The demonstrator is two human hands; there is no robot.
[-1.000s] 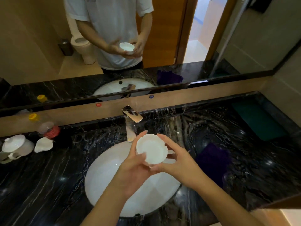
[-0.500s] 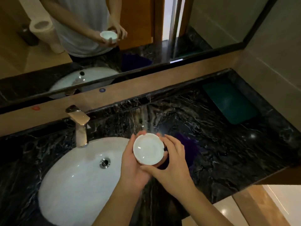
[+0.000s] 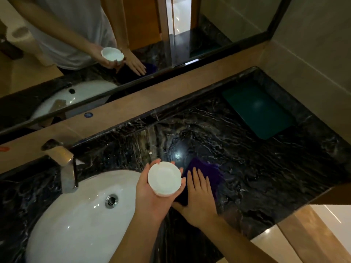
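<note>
My left hand (image 3: 152,198) holds a small white ceramic dish (image 3: 164,178) with a notched rim, its fingers curled up around the far side. The dish hangs just right of the white sink basin (image 3: 76,215), over the black marble counter (image 3: 247,168). My right hand (image 3: 197,198) lies flat with straight fingers on a purple cloth (image 3: 207,172) that rests on the counter beside the dish. Part of the cloth is hidden under that hand and the dish.
A metal faucet (image 3: 64,166) stands behind the basin at the left. A dark green mat (image 3: 258,111) lies at the far right of the counter. A mirror (image 3: 114,44) runs along the back, above a tan ledge (image 3: 133,105). The counter's front edge drops off at the lower right.
My right hand has let go of the dish and dropped flat onto the purple cloth. The left hand keeps the dish, which has moved right of the basin as my view swung right.
</note>
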